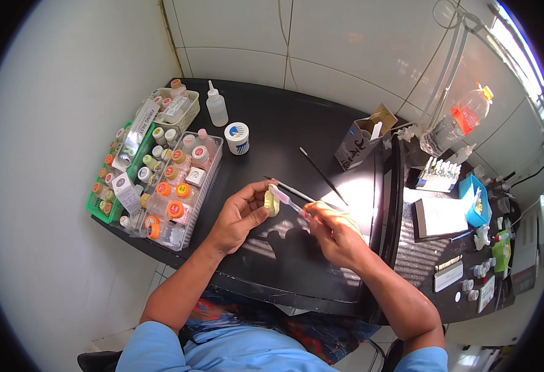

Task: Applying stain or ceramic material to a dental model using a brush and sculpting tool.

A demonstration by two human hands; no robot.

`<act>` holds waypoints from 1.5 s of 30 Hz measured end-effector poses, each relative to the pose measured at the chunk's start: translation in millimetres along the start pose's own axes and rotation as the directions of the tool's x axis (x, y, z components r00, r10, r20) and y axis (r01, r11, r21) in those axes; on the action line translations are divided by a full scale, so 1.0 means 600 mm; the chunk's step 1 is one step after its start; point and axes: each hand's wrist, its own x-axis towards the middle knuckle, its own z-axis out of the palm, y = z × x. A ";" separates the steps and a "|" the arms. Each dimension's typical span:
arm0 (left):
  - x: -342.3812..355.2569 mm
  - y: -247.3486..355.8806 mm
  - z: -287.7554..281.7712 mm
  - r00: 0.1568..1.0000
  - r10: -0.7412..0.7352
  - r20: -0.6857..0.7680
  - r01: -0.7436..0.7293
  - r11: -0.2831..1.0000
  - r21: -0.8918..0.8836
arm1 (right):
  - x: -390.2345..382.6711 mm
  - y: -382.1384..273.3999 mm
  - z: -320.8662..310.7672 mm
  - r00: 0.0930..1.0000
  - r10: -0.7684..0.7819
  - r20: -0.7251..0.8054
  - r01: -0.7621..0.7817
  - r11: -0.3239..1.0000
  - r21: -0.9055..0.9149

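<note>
My left hand [242,217] is closed around a small pale yellow dental model [272,202], thumb in front and fingers behind. My right hand [340,234] grips the handle of what looks like a toothbrush with a pink-white head [280,195]. That head meets the upper right side of the model or lies just in front of it. A slim pale stick with a dark tip [293,191] runs behind both hands; whether it is held or lies on the table I cannot tell. Beyond it, a dark thin brush [321,174] rests on the black tabletop [265,127].
Left stand a white basket [213,180] and a green basket [137,158], full of small capped bottles. Behind are a squeeze bottle [216,106] and a white jar [237,139]. To the right sit an open box [353,144], a clear water bottle [455,127] and a blue tray [474,186].
</note>
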 end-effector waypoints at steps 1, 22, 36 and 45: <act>-0.001 0.000 -0.002 1.000 0.000 0.000 0.000 1.000 0.000 | -0.001 0.007 0.000 1.000 0.000 0.000 0.000 1.000 0.000; -0.004 0.020 0.006 0.961 0.052 -0.272 -0.085 0.990 -0.112 | 0.014 0.102 0.000 0.998 -0.033 -0.052 0.012 0.934 -0.358; -0.132 0.042 -0.014 0.964 -0.227 -0.134 0.199 0.960 -0.196 | 0.084 0.052 0.035 0.957 -0.208 -0.201 0.053 0.808 -0.586; -0.171 0.045 -0.028 0.986 -0.167 -0.020 0.168 0.984 0.058 | 0.168 0.047 0.073 0.982 0.136 -0.130 -0.187 0.778 -0.600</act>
